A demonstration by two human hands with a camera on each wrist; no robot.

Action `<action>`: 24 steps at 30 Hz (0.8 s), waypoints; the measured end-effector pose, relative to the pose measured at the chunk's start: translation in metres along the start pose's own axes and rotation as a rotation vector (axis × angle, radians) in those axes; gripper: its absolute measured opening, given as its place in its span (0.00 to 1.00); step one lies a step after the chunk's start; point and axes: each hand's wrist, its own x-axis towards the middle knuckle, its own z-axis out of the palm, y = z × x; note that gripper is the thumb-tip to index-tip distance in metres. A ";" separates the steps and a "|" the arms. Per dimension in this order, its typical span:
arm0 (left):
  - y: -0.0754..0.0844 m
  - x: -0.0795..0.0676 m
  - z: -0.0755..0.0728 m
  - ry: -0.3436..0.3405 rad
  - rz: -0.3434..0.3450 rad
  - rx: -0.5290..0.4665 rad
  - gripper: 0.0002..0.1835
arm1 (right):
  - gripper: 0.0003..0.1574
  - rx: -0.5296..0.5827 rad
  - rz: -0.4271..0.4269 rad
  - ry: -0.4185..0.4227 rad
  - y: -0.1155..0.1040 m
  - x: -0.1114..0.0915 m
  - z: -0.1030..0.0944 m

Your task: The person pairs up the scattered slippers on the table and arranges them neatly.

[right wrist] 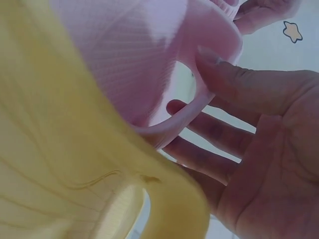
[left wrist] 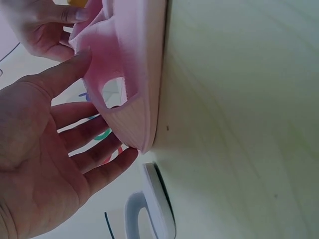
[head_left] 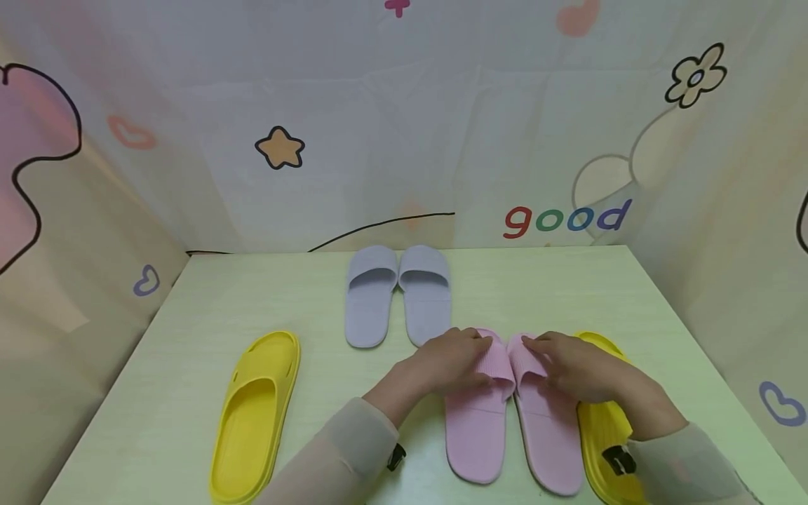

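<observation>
The left pink slipper [head_left: 476, 435] and right pink slipper [head_left: 552, 449], with ribbed straps, lie sole-down, to the right and in front of the lavender slippers [head_left: 368, 308]. Toes point the lavender pair's way; straps sit close, heels splay apart.

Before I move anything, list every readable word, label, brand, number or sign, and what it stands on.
"good": multicoloured lettering on the backdrop cloth, low at the right.
"+": a pink plus-shaped mark on the same cloth, top of the head view.
I can read nothing on the pink slippers, yellow slides or lavender slippers.
</observation>
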 end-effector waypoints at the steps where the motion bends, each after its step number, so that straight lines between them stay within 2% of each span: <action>1: 0.000 0.001 0.000 0.000 -0.002 0.001 0.28 | 0.40 0.001 0.000 0.004 0.001 0.000 0.001; 9: -0.001 0.006 0.003 0.031 -0.006 -0.022 0.31 | 0.40 -0.001 -0.005 0.024 0.004 0.002 0.003; 14: -0.003 0.006 0.006 0.023 -0.032 -0.042 0.34 | 0.39 0.003 -0.014 0.044 0.005 0.004 0.005; 20: 0.000 0.002 0.009 0.044 -0.025 -0.081 0.39 | 0.47 0.030 -0.012 0.053 0.006 -0.001 0.008; 24: 0.007 -0.003 0.009 0.085 -0.021 -0.003 0.43 | 0.47 0.006 -0.035 0.108 0.004 -0.009 0.010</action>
